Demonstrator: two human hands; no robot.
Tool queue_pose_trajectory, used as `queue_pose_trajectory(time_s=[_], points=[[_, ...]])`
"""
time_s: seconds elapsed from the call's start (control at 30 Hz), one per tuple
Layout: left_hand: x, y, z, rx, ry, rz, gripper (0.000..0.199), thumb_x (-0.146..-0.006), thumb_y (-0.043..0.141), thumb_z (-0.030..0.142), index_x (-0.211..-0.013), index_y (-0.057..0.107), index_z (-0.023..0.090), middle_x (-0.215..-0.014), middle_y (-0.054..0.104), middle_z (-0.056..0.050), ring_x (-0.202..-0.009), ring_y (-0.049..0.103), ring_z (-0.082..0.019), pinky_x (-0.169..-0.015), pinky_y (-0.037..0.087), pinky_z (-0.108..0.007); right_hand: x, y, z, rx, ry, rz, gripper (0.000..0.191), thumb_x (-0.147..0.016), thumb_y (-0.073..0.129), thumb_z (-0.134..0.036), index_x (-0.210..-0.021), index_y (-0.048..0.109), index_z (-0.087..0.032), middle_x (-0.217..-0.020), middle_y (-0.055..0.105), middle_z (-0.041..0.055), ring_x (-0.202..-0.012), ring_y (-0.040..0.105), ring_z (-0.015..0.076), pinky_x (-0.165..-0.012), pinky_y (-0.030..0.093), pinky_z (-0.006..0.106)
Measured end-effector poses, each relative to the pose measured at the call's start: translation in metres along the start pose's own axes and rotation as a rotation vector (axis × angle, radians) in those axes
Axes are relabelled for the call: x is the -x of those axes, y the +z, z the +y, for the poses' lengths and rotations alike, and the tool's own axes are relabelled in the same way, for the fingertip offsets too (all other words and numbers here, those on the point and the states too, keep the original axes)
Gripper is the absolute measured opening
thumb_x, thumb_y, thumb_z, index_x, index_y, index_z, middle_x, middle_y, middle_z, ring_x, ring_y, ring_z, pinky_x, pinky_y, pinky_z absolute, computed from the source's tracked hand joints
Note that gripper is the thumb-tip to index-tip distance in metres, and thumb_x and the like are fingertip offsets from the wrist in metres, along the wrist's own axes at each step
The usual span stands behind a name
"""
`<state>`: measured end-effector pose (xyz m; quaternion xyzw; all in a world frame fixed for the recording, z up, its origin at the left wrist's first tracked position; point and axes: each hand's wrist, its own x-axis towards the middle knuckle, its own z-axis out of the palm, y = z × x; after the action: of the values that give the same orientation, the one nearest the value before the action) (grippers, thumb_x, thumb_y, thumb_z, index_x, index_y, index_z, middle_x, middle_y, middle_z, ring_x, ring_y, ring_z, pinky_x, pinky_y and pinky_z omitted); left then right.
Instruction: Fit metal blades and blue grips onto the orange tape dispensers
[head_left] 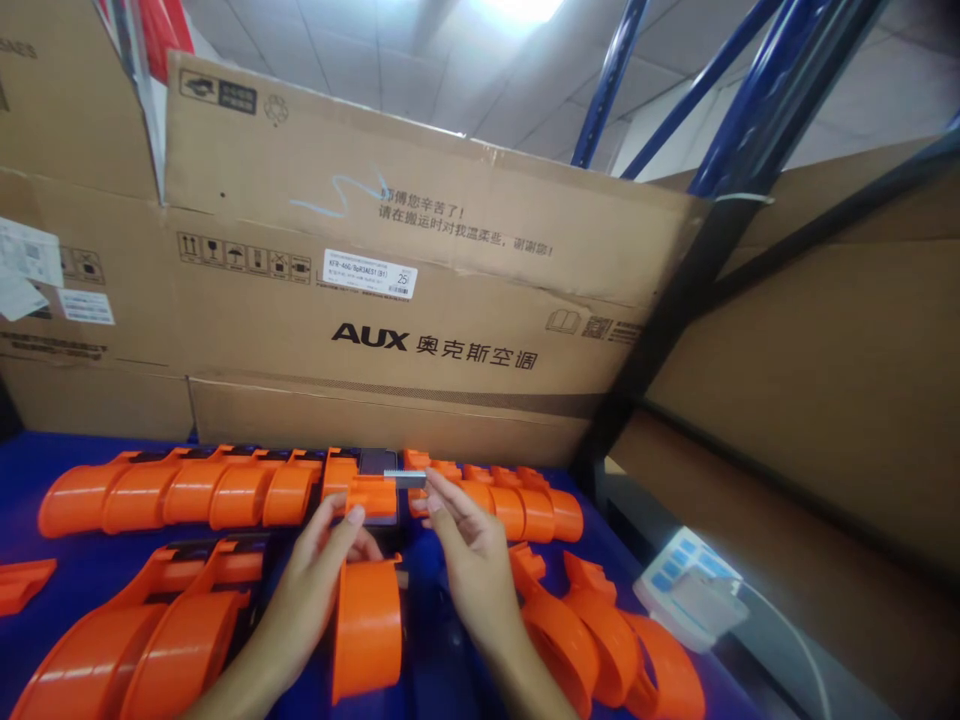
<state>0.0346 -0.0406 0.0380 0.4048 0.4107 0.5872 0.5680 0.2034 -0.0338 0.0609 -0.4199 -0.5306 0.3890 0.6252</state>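
Observation:
My left hand [334, 540] is closed around a small orange plastic piece [371, 497], thumb on its near side. From the right, my right hand [469, 535] pinches a short dark strip with a pale toothed edge, like a tape-cutter blade [405, 479]. The strip's left end meets or overlaps the orange piece's right end; I cannot tell whether it is seated. Just below the hands stands a curved orange plastic band [367, 630], like part of a tape dispenser. A dark box-like object [379, 460] lies behind the held piece, partly hidden.
Rows of curved orange parts [187, 490] lie on the blue surface [600, 580], with more at front left and right. A loose orange piece [26, 585] is at far left. Cardboard [450, 400] walls the back. A power strip [690, 585] with plug and cable sits right.

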Motion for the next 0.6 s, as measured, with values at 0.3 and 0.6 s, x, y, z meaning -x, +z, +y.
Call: queue_pose_trajectory(time_s=[0.3,0.6], points=[[-0.001,-0.0036,-0.0019,-0.119,0.013,-0.049,0.049,-0.08,0.072,0.065,-0.098,0.069,0.02,-0.067,0.073,-0.003,-0.061,0.065,-0.021,-0.06,0.046,-0.028,0.0025,-0.0019,0.0001,0.083,-0.034,-0.104,0.043,-0.09,0.073,-0.051,-0.126,0.075,-0.027,-0.118,0.079,0.0075,-0.123,0.068,0.0334,-0.112,0.047,0.059],[0.0019,-0.007,0.0041,0.031,-0.064,-0.08,0.048,-0.082,0.07,0.064,-0.068,0.066,0.019,-0.054,0.063,-0.001,-0.046,0.054,-0.015,-0.048,0.039,-0.025,-0.0031,-0.0085,0.0038,0.21,-0.124,-0.212,0.033,-0.098,0.065,-0.042,-0.126,0.074,-0.028,-0.127,0.076,0.0057,-0.12,0.07,0.0293,-0.107,0.051,0.05]])
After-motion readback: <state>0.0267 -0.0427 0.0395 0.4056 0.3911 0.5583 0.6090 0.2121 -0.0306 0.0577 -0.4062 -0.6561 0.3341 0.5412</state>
